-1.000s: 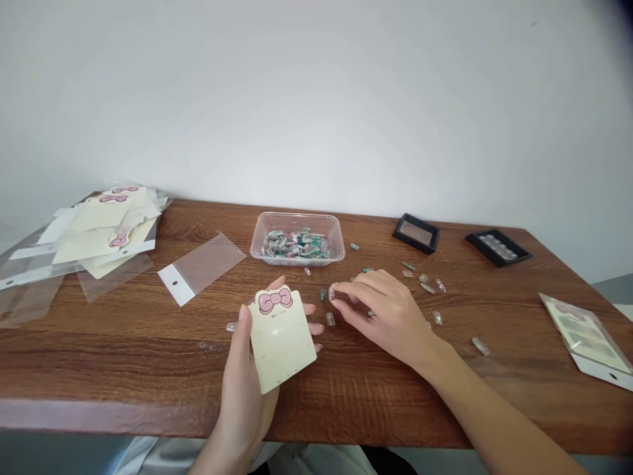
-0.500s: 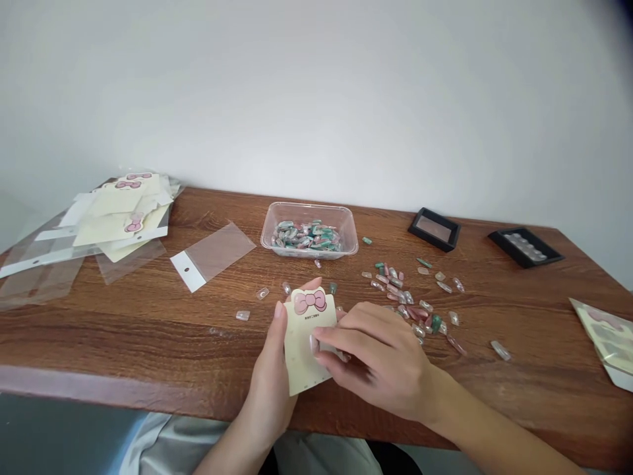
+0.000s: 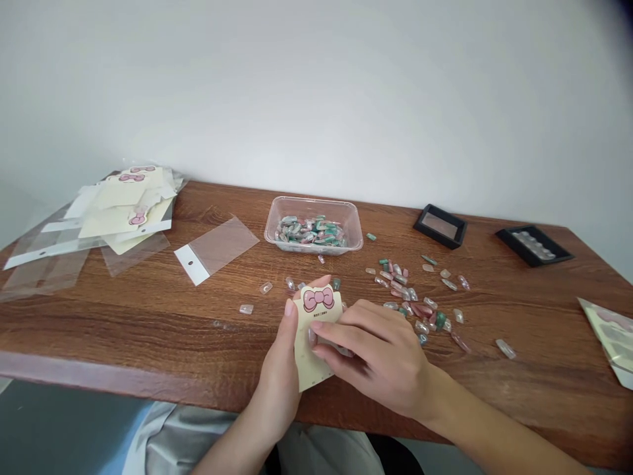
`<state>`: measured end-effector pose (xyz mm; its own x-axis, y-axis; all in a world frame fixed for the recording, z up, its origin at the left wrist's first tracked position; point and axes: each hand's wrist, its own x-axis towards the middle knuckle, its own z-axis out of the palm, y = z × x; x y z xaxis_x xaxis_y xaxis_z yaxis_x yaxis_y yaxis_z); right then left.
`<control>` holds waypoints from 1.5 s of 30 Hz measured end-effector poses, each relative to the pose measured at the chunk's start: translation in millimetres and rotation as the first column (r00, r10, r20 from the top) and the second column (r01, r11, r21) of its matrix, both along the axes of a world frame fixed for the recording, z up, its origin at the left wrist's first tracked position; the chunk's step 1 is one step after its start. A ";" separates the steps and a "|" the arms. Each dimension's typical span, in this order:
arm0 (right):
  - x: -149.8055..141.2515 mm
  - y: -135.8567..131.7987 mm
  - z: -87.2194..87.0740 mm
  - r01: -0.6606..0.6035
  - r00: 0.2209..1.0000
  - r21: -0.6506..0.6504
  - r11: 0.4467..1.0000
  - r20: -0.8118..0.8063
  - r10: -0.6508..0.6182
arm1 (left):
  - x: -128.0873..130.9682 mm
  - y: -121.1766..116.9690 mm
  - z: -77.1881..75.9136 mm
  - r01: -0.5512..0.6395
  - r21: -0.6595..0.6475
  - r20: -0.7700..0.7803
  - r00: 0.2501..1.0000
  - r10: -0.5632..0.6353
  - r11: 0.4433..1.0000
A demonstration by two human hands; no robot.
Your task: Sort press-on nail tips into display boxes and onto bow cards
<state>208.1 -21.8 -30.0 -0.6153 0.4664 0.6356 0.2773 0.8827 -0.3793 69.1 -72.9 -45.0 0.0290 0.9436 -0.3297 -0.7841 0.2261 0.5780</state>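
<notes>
One camera, worn on the person's head, looks forward and down across a wooden table (image 3: pixel 148 330) from its near side, toward a white wall (image 3: pixel 316 99) at the far edge. The view is close to the work: the left hand (image 3: pixel 277 376) and right hand (image 3: pixel 380 356) rise from the bottom of the frame, just below the middle. The table fills the lower half and the wall the upper half. The table's near edge slants across the frame, dropping toward the right. The person's lap (image 3: pixel 182 439) shows at the bottom left.
</notes>
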 end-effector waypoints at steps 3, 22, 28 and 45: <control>-1.3 0.4 0.6 -0.003 1.000 0.002 1.000 -0.005 0.003 | 0.8 -0.5 -1.5 -0.009 0.013 -0.016 1.000 0.009 1.000; -2.2 0.0 -1.9 -0.020 1.000 -0.004 1.000 0.003 0.020 | 2.0 -1.9 -3.0 -0.003 -0.006 -0.020 1.000 0.003 1.000; -3.1 0.5 -3.9 -0.027 1.000 0.021 0.999 -0.005 0.027 | 1.3 -0.5 -3.5 0.007 -0.024 -0.058 0.998 -0.009 1.000; 2.0 4.2 -1.5 0.010 0.997 -0.002 1.000 -0.082 -0.010 | -5.5 -13.5 12.2 0.029 -0.151 -0.160 0.986 -0.053 0.988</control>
